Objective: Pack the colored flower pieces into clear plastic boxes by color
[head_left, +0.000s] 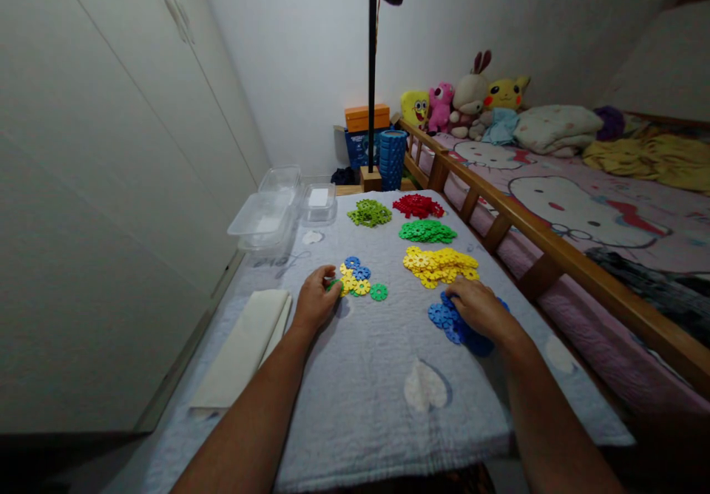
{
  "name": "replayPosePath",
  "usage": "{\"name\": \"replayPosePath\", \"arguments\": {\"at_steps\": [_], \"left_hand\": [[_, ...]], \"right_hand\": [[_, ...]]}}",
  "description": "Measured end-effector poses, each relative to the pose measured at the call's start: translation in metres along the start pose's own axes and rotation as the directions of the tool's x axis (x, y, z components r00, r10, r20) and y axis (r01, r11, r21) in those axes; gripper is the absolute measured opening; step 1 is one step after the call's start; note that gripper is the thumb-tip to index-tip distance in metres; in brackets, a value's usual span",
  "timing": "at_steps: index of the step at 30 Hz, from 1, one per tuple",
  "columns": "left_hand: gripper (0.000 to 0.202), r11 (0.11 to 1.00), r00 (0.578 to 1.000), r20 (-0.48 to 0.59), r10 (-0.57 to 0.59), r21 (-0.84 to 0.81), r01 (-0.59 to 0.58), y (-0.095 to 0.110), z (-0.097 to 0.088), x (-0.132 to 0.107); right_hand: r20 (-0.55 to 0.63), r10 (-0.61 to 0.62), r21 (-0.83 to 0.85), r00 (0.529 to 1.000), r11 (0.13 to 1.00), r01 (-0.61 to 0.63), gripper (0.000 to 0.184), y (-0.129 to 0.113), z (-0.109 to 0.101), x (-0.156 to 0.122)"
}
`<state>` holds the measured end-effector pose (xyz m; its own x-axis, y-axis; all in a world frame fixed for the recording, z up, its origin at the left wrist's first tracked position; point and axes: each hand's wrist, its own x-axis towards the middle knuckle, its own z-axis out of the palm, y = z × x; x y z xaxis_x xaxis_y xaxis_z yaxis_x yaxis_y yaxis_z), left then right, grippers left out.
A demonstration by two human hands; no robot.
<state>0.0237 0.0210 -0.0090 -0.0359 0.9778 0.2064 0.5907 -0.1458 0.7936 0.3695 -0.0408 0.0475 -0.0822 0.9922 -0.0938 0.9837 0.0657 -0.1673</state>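
Note:
Notched plastic snowflake discs lie sorted by colour on the cloth-covered table (366,376). My right hand (478,308) is closed over the blue snowflake discs (452,324), its fingertips pressed together on one at the pile's upper edge; the palm hides part of the pile. At the left of a small mixed group of yellow snowflake discs (355,284), blue and green ones, my left hand (319,298) rests with thumb and fingers curved but apart. A green disc (334,285) shows between them. One more green disc (379,292) lies at the group's right side.
Beyond the blue pile are yellow (441,265), green (427,231), red (417,205) and lime (370,213) piles. Clear plastic containers (263,217) stand at the far left, near a folded cream cloth (244,353). A wooden bed rail (499,217) borders the right side.

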Motion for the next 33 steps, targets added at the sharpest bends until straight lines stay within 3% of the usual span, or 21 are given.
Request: {"name": "replayPosePath", "arguments": {"at_steps": [4,12,15,19,24,29,33], "left_hand": [[0.038,1.0,1.0,-0.003,-0.005,-0.004,0.005,0.002,-0.001,0.0],[0.038,1.0,1.0,-0.004,-0.001,-0.015,0.001,0.002,0.0,0.0],[0.039,1.0,1.0,-0.004,-0.002,-0.017,0.002,0.0,0.001,0.0],[0.039,1.0,1.0,0.003,-0.002,-0.029,0.002,-0.001,0.002,0.0],[0.036,1.0,1.0,0.001,-0.004,-0.007,0.004,0.003,0.0,0.0],[0.035,1.0,1.0,0.01,-0.013,-0.016,0.013,0.007,-0.003,-0.001],[0.035,1.0,1.0,0.005,-0.018,-0.017,0.018,0.007,-0.002,-0.001]], "right_hand": [[-0.026,-0.044,0.066,0.999,0.997,0.046,0.026,0.002,0.004,-0.001],[-0.026,-0.015,0.039,1.0,0.999,0.016,0.024,-0.008,-0.007,0.001],[-0.04,-0.091,0.027,0.995,0.995,0.092,0.025,-0.03,-0.012,0.009],[0.014,-0.32,0.032,0.947,0.947,0.32,0.023,-0.079,-0.007,0.027],[0.028,-0.358,-0.053,0.933,0.932,0.359,0.039,-0.119,0.011,0.05],[0.078,-0.394,-0.057,0.916,0.915,0.399,0.024,-0.12,0.014,0.063],[0.121,-0.452,-0.074,0.884,0.884,0.462,0.026,-0.107,0.002,0.074]]}}
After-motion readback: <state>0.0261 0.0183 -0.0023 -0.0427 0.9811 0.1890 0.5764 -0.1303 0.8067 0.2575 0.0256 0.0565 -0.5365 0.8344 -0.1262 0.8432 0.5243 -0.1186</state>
